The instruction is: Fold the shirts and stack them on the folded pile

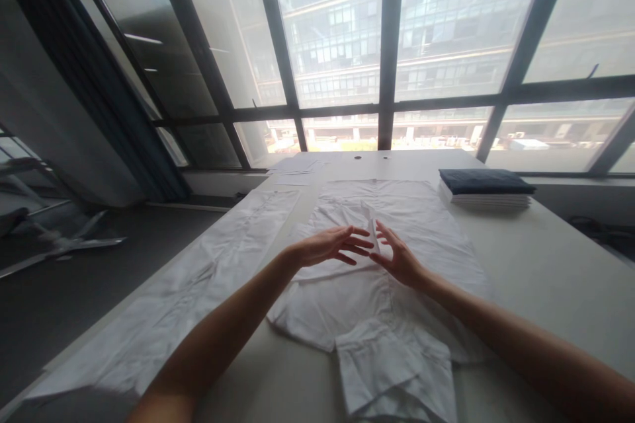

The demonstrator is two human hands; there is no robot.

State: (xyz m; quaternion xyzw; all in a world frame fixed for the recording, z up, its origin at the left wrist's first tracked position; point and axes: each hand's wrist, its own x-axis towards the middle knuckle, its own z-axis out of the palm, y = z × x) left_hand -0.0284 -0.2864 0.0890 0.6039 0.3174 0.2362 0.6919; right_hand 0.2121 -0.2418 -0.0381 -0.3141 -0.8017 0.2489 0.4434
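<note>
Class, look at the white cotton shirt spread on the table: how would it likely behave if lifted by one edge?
The white cotton shirt looks floppy: it lies creased, with a sleeve folded over, so it would probably drape and sag. It seems thin, likely light. Pushed along the pale table, it may bunch rather than slide whole.

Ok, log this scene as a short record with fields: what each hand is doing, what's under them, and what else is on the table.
left hand: open, fingers spread, above the shirt
right hand: open, fingertips near a raised fold of the shirt; contact cannot be told
shirt: white, spread flat on the table, a cuff bunched at the near edge
table: pale, by the window
cloth: white, spread out left of the shirt
stack: folded garments at far right, dark one on top
window: large panes, building outside
</note>
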